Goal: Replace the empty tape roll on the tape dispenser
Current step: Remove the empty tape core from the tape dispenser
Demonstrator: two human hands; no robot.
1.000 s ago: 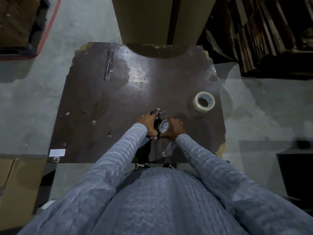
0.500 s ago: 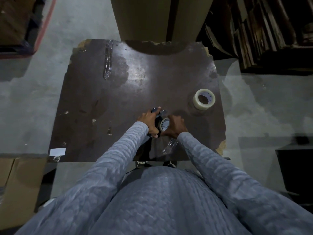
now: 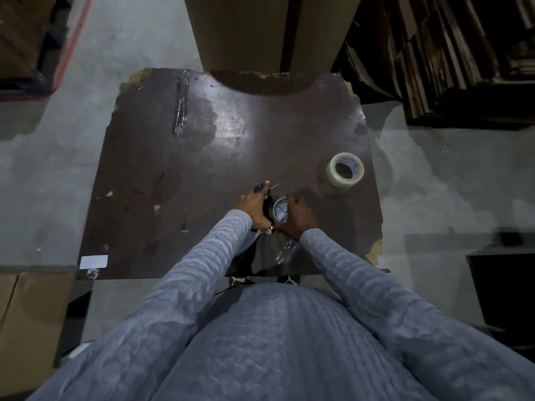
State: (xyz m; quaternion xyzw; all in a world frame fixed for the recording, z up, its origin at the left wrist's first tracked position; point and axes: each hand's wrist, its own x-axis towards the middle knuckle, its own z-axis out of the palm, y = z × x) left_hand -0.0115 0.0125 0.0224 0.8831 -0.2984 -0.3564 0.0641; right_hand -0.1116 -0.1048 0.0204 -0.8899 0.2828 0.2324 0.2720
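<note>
Barely any change: right hand shifted slightly further over the empty roll on the dispenser.

I count two hands at the centre of the frame, a left hand and a right hand, both on one tape dispenser. I see two tape rolls: one nearly bare roll on the dispenser and one full roll at the right of the frame. There is one dark table under them, with one white label at its lower left corner and one strip of tape stuck at its upper left. One cardboard box sits at the lower left edge.
</note>
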